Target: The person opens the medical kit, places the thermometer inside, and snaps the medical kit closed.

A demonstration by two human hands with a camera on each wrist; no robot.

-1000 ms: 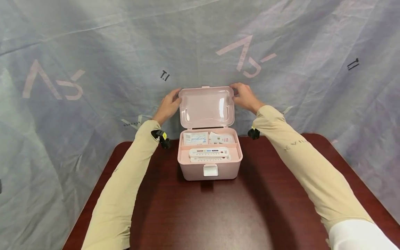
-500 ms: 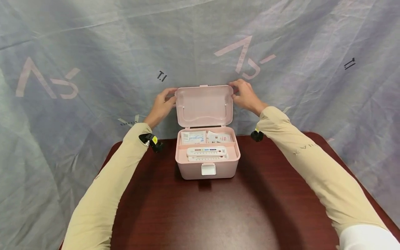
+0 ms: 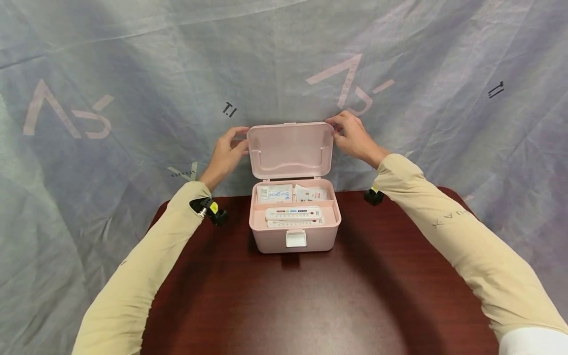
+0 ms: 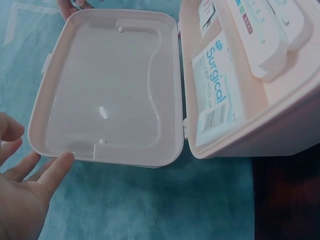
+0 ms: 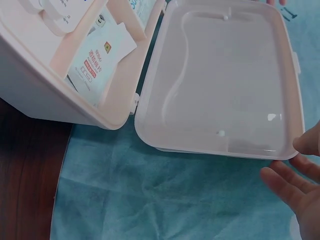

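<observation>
A pink medicine box (image 3: 293, 241) sits on the table with its lid (image 3: 290, 148) raised and tilted back. At the lid's upper left corner is my left hand (image 3: 225, 154), fingers spread; a fingertip touches the rim in the left wrist view. My right hand (image 3: 357, 140) pinches the opposite upper corner, the thumb over the edge in the right wrist view. In the front compartment lie two white thermometers (image 3: 293, 213), one partly over the other. Behind the divider are a "Surgical" packet (image 4: 215, 90) and several small white sachets (image 5: 95, 65).
The dark red-brown table (image 3: 293, 301) extends in front of the box. A grey printed cloth (image 3: 146, 98) hangs close behind the lid. A white latch (image 3: 296, 238) is on the box's front.
My left hand has shifted slightly left and its fingers have spread at the lid's corner. The right hand stays at its corner, its forearm swung slightly outward. The lid remains raised.
</observation>
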